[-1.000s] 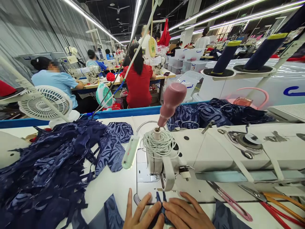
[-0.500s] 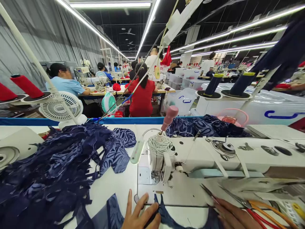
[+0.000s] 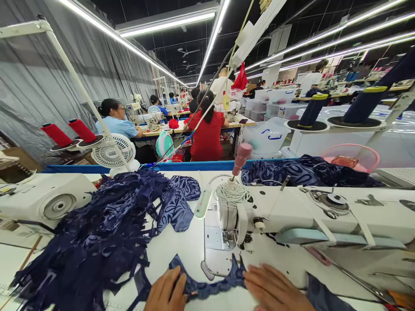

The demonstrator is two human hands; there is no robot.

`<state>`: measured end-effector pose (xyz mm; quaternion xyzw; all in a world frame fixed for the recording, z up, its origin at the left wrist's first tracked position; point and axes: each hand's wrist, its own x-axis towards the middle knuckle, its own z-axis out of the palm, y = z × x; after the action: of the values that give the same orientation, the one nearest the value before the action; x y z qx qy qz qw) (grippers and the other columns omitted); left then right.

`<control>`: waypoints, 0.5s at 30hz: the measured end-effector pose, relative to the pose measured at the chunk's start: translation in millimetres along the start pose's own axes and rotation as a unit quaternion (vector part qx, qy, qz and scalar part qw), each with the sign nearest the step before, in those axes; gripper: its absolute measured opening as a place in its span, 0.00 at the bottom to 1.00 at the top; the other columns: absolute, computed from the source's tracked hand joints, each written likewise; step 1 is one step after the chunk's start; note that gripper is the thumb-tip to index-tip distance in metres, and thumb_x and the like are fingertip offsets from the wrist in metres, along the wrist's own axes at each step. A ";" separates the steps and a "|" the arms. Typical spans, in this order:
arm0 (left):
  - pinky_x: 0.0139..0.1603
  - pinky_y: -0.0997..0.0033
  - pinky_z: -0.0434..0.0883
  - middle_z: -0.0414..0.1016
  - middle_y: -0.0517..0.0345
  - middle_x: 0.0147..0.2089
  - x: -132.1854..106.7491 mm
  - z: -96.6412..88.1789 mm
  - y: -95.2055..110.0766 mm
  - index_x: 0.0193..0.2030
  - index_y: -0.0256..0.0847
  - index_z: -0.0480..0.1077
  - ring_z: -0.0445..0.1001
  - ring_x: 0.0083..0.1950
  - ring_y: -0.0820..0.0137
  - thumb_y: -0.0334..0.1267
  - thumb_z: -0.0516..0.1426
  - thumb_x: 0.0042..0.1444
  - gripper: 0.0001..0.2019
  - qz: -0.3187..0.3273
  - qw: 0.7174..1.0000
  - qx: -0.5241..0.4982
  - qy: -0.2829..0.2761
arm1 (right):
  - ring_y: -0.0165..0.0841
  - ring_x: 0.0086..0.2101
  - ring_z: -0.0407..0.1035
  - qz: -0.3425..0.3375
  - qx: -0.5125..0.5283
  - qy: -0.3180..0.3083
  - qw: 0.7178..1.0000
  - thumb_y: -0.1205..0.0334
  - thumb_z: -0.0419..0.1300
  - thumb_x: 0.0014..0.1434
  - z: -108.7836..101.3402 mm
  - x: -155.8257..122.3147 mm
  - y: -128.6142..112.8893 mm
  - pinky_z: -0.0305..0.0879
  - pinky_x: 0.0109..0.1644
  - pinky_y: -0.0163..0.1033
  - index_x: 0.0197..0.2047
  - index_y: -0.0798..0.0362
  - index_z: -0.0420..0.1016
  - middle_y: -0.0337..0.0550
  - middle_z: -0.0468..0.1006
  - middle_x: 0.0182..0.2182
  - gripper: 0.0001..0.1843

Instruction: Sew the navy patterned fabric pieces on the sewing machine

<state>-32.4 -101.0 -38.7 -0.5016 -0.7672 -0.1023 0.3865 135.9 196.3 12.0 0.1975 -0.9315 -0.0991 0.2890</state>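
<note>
A navy patterned fabric piece (image 3: pixel 212 287), cut like part of a bra, stretches between my two hands in front of the sewing machine (image 3: pixel 228 220). On its left part my left hand (image 3: pixel 166 290) is closed, fingers together and bent; a small coppery bit shows by the fingertips. My right hand (image 3: pixel 275 287) has its fingers pressed together on the fabric's right end, below two pointed straps; the thumb is mostly hidden. Another navy fabric piece (image 3: pixel 326 293) lies right of that hand. The needle area sits just above, apart from the fabric.
A large heap of navy pieces (image 3: pixel 94 233) covers the left of the table. Scissors (image 3: pixel 359 278) and a pink-handled tool (image 3: pixel 319 255) lie at the right under the machine arm. More navy fabric (image 3: pixel 285 170) lies behind the machine. Co-workers sit ahead at other machines.
My right hand has left the scissors side and come left onto the fabric. My left hand has closed from spread fingers, and the fabric now lies stretched between both. The view has turned left.
</note>
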 end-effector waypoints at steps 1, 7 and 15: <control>0.42 0.66 0.76 0.83 0.55 0.45 4.1 5.4 5.9 0.47 0.42 0.75 0.81 0.43 0.66 0.32 0.48 0.67 0.14 0.006 1.000 -0.014 0.000 | 0.35 0.47 0.76 0.028 0.013 -0.001 1.000 0.55 0.57 0.67 -0.6 2.5 5.7 0.70 0.53 0.40 0.52 0.51 0.76 0.39 0.82 0.49 0.15; 0.44 0.59 0.79 0.83 0.58 0.46 67.6 25.1 46.4 0.46 0.43 0.75 0.81 0.44 0.64 0.45 0.43 0.71 0.20 0.039 0.989 -0.136 0.035 | 0.35 0.42 0.76 0.116 0.069 0.029 0.990 0.64 0.52 0.69 -2.1 30.6 8.5 0.71 0.49 0.40 0.49 0.53 0.76 0.45 0.83 0.44 0.12; 0.51 0.58 0.78 0.80 0.49 0.51 85.6 43.4 39.6 0.46 0.39 0.73 0.77 0.55 0.60 0.54 0.45 0.69 0.23 0.102 0.980 -0.170 0.013 | 0.33 0.36 0.76 0.154 0.154 0.052 0.975 0.65 0.48 0.71 12.2 39.3 -2.3 0.69 0.46 0.39 0.45 0.49 0.77 0.40 0.83 0.39 0.15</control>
<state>-37.0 0.6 -17.8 -0.6341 -0.6782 -0.1977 0.3144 99.9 178.4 21.1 0.0987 -0.9384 0.1013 0.3153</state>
